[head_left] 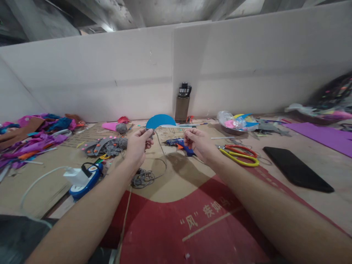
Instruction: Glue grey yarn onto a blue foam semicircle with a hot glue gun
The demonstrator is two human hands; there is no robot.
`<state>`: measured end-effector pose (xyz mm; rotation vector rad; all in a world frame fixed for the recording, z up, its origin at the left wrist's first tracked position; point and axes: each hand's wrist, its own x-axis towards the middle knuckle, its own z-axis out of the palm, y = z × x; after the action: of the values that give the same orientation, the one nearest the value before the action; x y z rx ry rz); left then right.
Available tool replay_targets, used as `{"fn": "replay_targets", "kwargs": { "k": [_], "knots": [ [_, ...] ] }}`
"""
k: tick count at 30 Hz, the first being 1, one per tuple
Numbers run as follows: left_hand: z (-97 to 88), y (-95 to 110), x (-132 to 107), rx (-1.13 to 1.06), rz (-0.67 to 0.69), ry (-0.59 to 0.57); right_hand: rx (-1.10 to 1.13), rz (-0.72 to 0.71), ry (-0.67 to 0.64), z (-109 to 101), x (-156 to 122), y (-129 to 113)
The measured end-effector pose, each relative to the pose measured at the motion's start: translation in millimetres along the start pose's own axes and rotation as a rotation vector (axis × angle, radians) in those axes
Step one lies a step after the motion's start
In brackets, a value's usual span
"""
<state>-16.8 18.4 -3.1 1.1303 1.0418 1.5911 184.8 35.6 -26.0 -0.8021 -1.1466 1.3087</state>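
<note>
Left hand (140, 145) closed in a pinch on the left end of a blue piece (161, 119), held above the cardboard's (154, 227) far part; end grip probably leaves the arc uncovered. Grey yarn (143, 178) rises to those fingers, its loose coil near the cardboard's left edge, likely so it runs freely. Right hand (199, 143) fingertips drawn together; cannot tell what, if anything, they pinch. Glue gun (188, 150) beside them, perhaps for easy reach. Bottle (182, 109) at table's (324, 209) far edge. Count: one blue piece, one coil, one glue gun, one bottle, one phone (298, 168).
</note>
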Motion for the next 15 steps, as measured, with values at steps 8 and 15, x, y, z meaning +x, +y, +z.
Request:
{"fn": "replay_targets", "kwargs": {
  "k": [8,15],
  "knots": [
    [2.9,-4.8,-3.4,0.034,-0.028,-0.026,0.121,0.091,-0.074,13.4,-10.5,-8.2],
    [3.9,-13.9,-3.2,0.043,-0.058,-0.031,0.094,0.037,-0.123,14.9,-10.9,-2.3]
  ]
}}
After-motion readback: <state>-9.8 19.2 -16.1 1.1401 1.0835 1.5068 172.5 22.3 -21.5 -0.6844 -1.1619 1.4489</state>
